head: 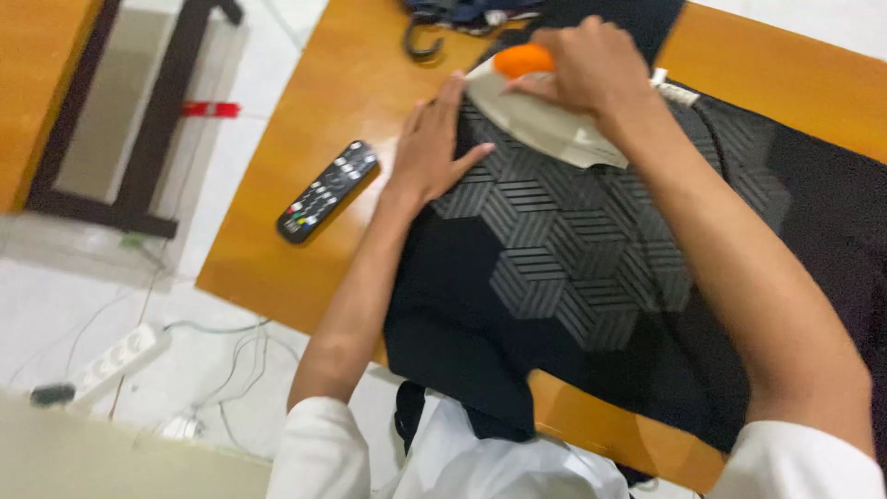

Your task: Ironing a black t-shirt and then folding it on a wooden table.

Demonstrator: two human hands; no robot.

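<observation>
A black garment (573,268) with a grey cube pattern lies spread on an orange wooden table (305,102). My right hand (587,65) grips the handle of a white clothes iron (545,125) with an orange knob (522,60), which rests on the garment's far part. My left hand (434,143) lies flat, fingers apart, on the garment's left edge just beside the iron, pressing the cloth down.
A black remote control (328,189) lies on the table left of the garment. A white power strip (115,356) with cables sits on the white tiled floor at lower left. A dark metal frame (148,120) stands at upper left. A black hook (420,42) lies at the table's far edge.
</observation>
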